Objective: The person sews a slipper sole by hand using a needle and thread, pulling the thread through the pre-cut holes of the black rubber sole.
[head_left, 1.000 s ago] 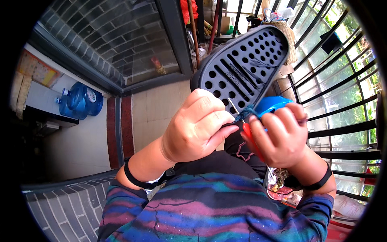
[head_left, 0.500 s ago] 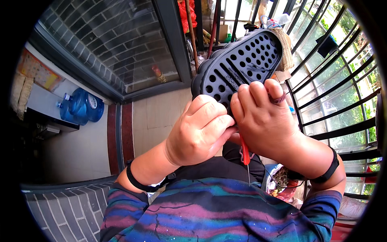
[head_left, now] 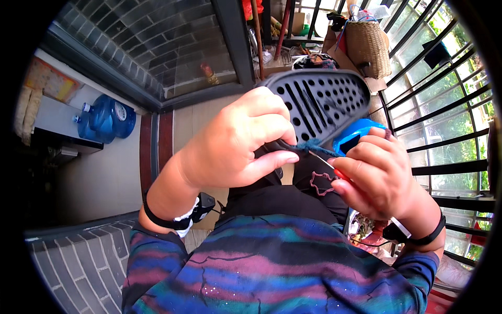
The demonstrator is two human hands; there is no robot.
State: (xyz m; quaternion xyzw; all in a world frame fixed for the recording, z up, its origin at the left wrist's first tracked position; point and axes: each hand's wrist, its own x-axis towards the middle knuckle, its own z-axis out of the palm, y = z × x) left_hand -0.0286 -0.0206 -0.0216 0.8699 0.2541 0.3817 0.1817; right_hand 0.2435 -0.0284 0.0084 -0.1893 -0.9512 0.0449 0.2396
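The shoe sole (head_left: 324,102) stands just beyond the left hand (head_left: 238,141) and up-left of the right hand (head_left: 379,175), the yarn (head_left: 306,148) and hook (head_left: 321,159) run between the two hands, a basket (head_left: 368,47) sits far beyond them, and water jugs (head_left: 104,118) lie well left of the left hand

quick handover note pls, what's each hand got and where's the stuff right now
Left hand: closed, pinching blue yarn against the near edge of the dark perforated sole.
Right hand: closed on a thin metal hook, tip at the yarn; something blue sits behind its fingers.
Sole is held up over the lap.
Done: yarn is on at that near edge.
Left: cannot tell how many holes are worked; most visible ones look empty.
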